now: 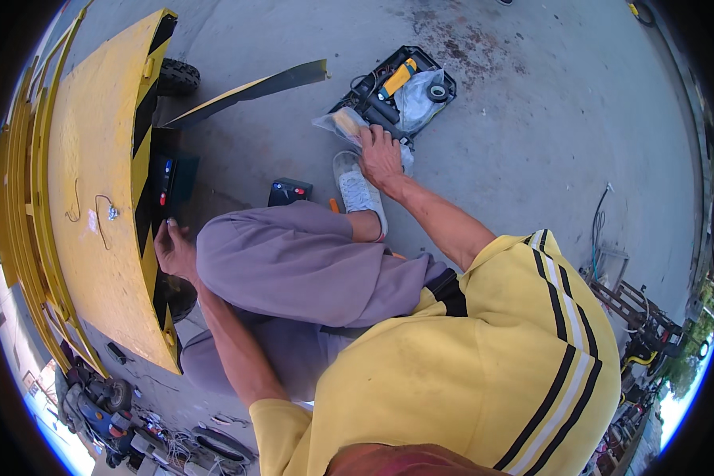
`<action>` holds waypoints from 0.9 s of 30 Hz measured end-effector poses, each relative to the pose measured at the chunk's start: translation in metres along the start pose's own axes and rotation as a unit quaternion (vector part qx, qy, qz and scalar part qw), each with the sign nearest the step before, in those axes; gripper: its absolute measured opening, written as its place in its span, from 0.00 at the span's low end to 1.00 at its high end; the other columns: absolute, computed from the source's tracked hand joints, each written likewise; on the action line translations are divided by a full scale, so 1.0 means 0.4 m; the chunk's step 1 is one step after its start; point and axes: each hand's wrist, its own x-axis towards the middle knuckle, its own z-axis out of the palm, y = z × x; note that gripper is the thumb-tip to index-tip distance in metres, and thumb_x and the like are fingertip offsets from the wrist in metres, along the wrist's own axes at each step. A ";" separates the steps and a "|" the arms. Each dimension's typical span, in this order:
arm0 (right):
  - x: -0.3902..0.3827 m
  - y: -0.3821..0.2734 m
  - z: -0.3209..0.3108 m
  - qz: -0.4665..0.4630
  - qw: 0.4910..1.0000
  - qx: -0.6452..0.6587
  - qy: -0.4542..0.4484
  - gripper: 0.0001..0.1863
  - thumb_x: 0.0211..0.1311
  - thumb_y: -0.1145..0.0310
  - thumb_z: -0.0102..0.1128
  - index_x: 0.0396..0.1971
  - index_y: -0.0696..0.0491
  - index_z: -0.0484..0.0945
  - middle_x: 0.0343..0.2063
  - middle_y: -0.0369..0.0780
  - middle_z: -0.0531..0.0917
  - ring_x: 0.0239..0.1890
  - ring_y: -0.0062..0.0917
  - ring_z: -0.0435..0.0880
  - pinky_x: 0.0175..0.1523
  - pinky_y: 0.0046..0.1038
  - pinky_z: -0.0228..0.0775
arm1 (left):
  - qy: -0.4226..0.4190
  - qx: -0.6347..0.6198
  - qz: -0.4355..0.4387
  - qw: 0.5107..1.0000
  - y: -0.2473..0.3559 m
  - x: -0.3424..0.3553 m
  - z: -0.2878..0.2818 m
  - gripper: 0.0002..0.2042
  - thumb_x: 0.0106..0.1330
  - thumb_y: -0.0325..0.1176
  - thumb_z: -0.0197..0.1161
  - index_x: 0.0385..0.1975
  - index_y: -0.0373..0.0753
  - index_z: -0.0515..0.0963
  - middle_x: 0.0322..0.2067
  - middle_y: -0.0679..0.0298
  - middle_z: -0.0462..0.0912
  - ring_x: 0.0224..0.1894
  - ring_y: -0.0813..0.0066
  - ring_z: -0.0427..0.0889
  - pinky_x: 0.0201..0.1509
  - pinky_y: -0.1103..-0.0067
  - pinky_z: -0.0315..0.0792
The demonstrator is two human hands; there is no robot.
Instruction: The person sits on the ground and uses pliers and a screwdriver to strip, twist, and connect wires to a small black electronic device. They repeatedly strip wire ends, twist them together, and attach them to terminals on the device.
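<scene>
My right hand (pixel 382 159) reaches to the near side of an open black tool case (pixel 444 67), its fingers curled into a clear plastic bag (pixel 346 124) with something tan inside. In the case lie a yellow-and-black handheld tool (pixel 397 78), a roll of black tape (pixel 437 93) and another clear bag (pixel 415 105). My left hand (pixel 176 252) is beside the striped edge of a yellow cart, just below a dark battery (pixel 184 178) with a red terminal cover. Its fingertips are pinched together on a tiny pale thing, too small to name.
The yellow cart panel (pixel 95 159) stands along the left, with a striped strip (pixel 254 91) jutting out from it. A second black battery (pixel 290 191) sits on the concrete floor near my shoe (pixel 360 193). Metal parts (pixel 642 317) are piled at the right.
</scene>
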 end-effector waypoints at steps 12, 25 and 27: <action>0.026 0.191 -0.113 0.232 0.887 0.388 0.093 0.38 0.52 0.71 0.74 0.64 0.59 0.69 0.57 0.53 0.80 0.60 0.43 0.80 0.63 0.39 0.72 | 0.012 -0.004 0.001 1.000 -0.038 0.019 -0.032 0.09 0.72 0.29 0.69 0.48 0.32 0.84 0.35 0.61 0.88 0.30 0.80 0.82 0.33 0.84 0.76; 0.002 0.297 -0.186 0.307 0.750 0.567 0.149 0.26 0.57 0.76 0.72 0.57 0.61 0.78 0.47 0.44 0.85 0.48 0.30 0.85 0.55 0.31 0.76 | 0.002 -0.029 -0.005 1.000 -0.039 0.011 -0.024 0.09 0.71 0.28 0.70 0.47 0.32 0.84 0.34 0.61 0.88 0.29 0.80 0.82 0.33 0.85 0.75; 0.019 0.297 -0.176 0.287 0.776 0.549 0.120 0.26 0.57 0.75 0.72 0.57 0.62 0.78 0.47 0.44 0.86 0.48 0.30 0.85 0.55 0.30 0.76 | 0.000 -0.025 -0.008 1.000 -0.031 0.010 -0.022 0.09 0.71 0.28 0.70 0.47 0.32 0.84 0.34 0.61 0.88 0.29 0.80 0.82 0.33 0.85 0.75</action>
